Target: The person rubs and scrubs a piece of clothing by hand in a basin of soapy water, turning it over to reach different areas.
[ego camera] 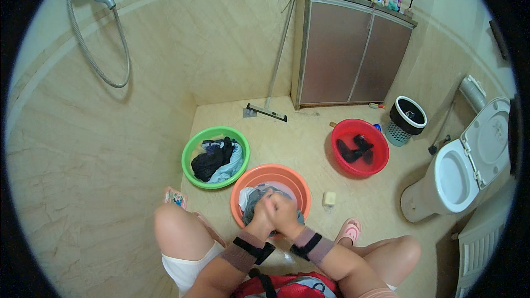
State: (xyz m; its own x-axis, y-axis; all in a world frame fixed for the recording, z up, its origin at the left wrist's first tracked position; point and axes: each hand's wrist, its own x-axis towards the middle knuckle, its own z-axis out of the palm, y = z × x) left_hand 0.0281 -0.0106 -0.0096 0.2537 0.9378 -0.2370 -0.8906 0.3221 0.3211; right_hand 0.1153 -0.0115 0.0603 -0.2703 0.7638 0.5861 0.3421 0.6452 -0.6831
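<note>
My left hand [259, 212] and my right hand [285, 212] are pressed together over an orange plastic basin [304, 188]. Fingers on both are curled and blurred by motion, and whether cloth is pinched between them cannot be made out. Wet grey cloth [252, 205] lies in the basin under and around the hands. Beside it is a white cloth [245, 195], with cloudy water [289, 189] behind. To the left, almost against this basin, stands a green basin [186, 168] of dark and light-blue clothes [213, 164]. A pale soap bar [329, 198] sits on the floor at right.
Farther right, a red basin [385, 145] holds dark items in water. Beyond it are a waste bin [399, 133] and an open toilet [430, 198]. A floor squeegee [267, 112] leans by the cabinet [335, 49]. My knees flank the orange basin; a printed packet [176, 197] lies at left.
</note>
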